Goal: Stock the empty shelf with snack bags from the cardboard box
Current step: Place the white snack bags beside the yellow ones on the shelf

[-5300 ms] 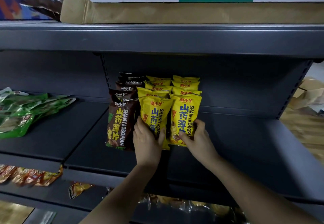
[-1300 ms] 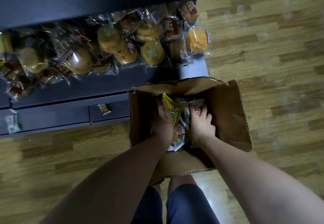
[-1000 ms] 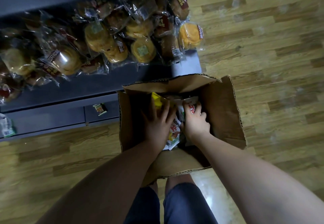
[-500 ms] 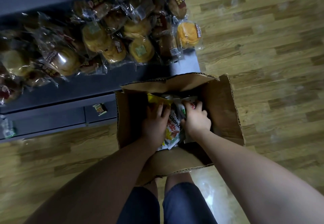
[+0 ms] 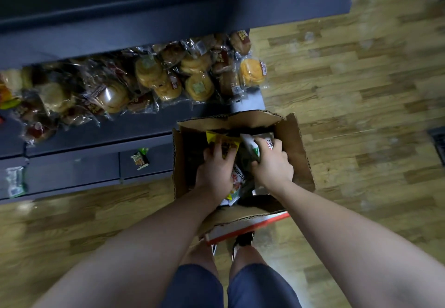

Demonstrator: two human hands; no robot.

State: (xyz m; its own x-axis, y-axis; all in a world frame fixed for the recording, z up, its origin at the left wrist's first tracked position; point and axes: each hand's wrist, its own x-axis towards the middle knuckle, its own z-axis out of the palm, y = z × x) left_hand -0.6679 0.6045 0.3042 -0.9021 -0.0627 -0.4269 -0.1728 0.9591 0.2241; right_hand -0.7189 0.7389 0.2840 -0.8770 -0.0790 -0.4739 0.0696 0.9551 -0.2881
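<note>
I look straight down into an open cardboard box [image 5: 292,143] on the wooden floor at my feet. Both hands are inside it. My left hand [image 5: 215,169] grips a yellow snack bag [image 5: 225,140] whose top edge sticks out past my fingers. My right hand [image 5: 271,163] is curled round a white snack bag [image 5: 252,146] with green and red print. More snack bags [image 5: 237,182] lie between and under my hands, mostly hidden. The shelf being stocked is out of view.
The dark shelf unit's lowest shelf [image 5: 149,124] carries several wrapped buns and pastries [image 5: 159,78], right behind the box. Small packets [image 5: 139,158] lie on the base ledge. Wooden floor [image 5: 349,90] spreads to the right. My legs and feet [image 5: 240,242] stand just in front of the box.
I went from straightening yellow bags on the shelf to bending over the box. In the last second both hands closed round bags and the view shifted slightly.
</note>
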